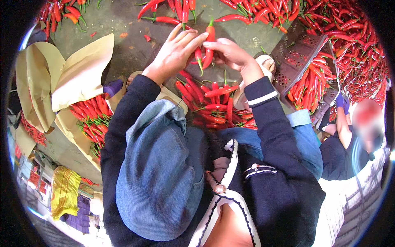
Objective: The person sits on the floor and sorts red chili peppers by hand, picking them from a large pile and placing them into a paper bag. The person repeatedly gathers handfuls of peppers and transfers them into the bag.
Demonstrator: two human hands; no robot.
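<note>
My left hand (180, 51) and my right hand (231, 54) are close together over the floor, at the upper middle of the view. Between their fingers are red chili peppers; an upright one (210, 34) with its green stem up is pinched by my right thumb, and my left fingertips touch it. A smaller pepper (198, 55) hangs under my left fingers, stem down. The fingers partly hide these peppers. Below the hands, a loose pile of red chili peppers (216, 106) lies between my legs. More peppers (182, 9) lie on the floor just beyond my left hand.
A brown plastic crate (285, 66) holding red chilies stands at the right, beside a large chili heap (358, 46). At the left, an open paper-lined container (77, 139) holds chilies in rows under a raised paper flap (85, 71). Another person (342, 142) is at the far right.
</note>
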